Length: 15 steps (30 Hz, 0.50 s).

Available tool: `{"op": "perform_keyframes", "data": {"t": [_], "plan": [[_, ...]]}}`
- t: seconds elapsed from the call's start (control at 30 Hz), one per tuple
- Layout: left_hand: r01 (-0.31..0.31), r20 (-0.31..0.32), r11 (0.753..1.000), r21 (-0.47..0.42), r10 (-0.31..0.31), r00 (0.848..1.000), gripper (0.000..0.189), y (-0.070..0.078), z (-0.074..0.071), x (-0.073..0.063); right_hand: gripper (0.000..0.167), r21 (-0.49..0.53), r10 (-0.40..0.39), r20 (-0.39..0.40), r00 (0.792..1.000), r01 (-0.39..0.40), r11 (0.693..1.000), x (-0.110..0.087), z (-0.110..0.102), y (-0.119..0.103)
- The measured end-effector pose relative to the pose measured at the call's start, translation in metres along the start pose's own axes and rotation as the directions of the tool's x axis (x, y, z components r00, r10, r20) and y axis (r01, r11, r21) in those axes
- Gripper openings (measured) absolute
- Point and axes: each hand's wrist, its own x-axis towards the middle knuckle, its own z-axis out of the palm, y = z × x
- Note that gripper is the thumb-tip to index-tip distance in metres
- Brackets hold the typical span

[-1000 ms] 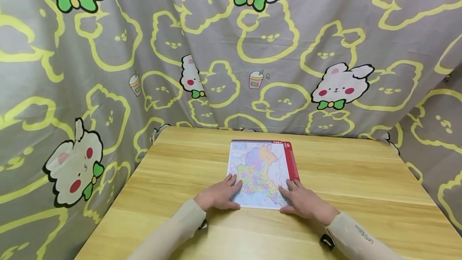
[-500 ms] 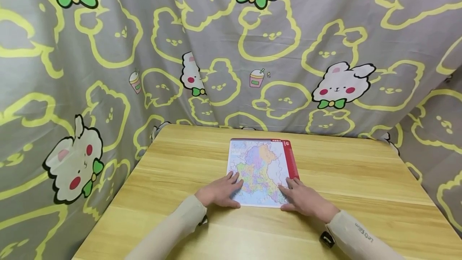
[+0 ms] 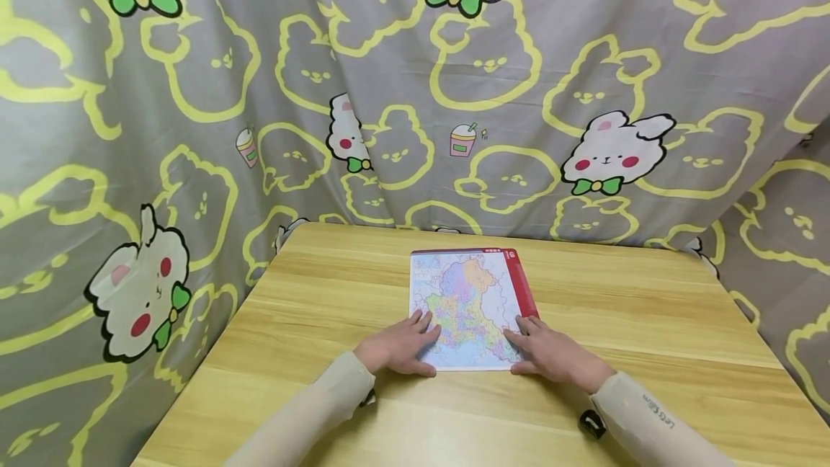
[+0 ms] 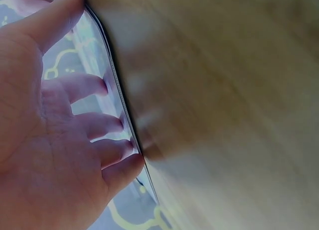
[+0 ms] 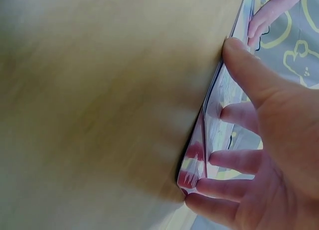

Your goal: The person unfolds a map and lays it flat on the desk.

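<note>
A flat, thin board printed with a coloured map [image 3: 470, 308], a red strip along its right side, lies on the wooden table in the head view. My left hand [image 3: 398, 346] rests on its lower left corner, fingers spread over the map and thumb at the near edge. On the lower right corner lies my right hand [image 3: 551, 353], fingers spread over the red strip and the map. Both wrist views show extended fingertips touching the glossy board [image 4: 117, 85] along its edge, the red part [image 5: 192, 165] under the right fingers.
The wooden table [image 3: 324, 294] extends around the board on all sides. A grey curtain [image 3: 402, 56] with yellow outlines and white rabbits hangs behind and at the left and right. A small black object [image 3: 591, 424] shows beside the right sleeve.
The map board has turned slightly, its far edge shifting left and its near edge right. Both hands have moved a little to the right with it.
</note>
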Motion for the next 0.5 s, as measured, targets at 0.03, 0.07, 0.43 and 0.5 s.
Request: {"op": "perform_keyframes", "data": {"t": [0.03, 0.07, 0.43, 0.5], "plan": [[-0.001, 0.002, 1.0, 0.004, 0.001, 1.0, 0.082, 0.0004, 0.0001, 0.0, 0.069, 0.001, -0.003, -0.002, 1.0, 0.003, 1.0, -0.0002, 0.0001, 0.001], [-0.002, 0.001, 1.0, 0.008, 0.002, 1.0, 0.082, 0.0008, -0.0001, -0.0001, 0.068, 0.0, -0.009, -0.005, 1.0, 0.009, 1.0, -0.0003, 0.0003, 0.002], [-0.003, 0.007, 1.0, 0.014, 0.003, 1.0, 0.081, 0.0069, -0.0029, -0.0033, 0.063, -0.012, -0.024, -0.028, 0.999, 0.023, 1.0, -0.0025, -0.0004, 0.0067], [-0.007, 0.007, 1.0, 0.015, 0.007, 1.0, 0.081, 0.008, -0.0036, -0.0038, 0.063, -0.016, -0.028, -0.034, 0.999, 0.028, 0.999, -0.0031, -0.0008, 0.0076]]}}
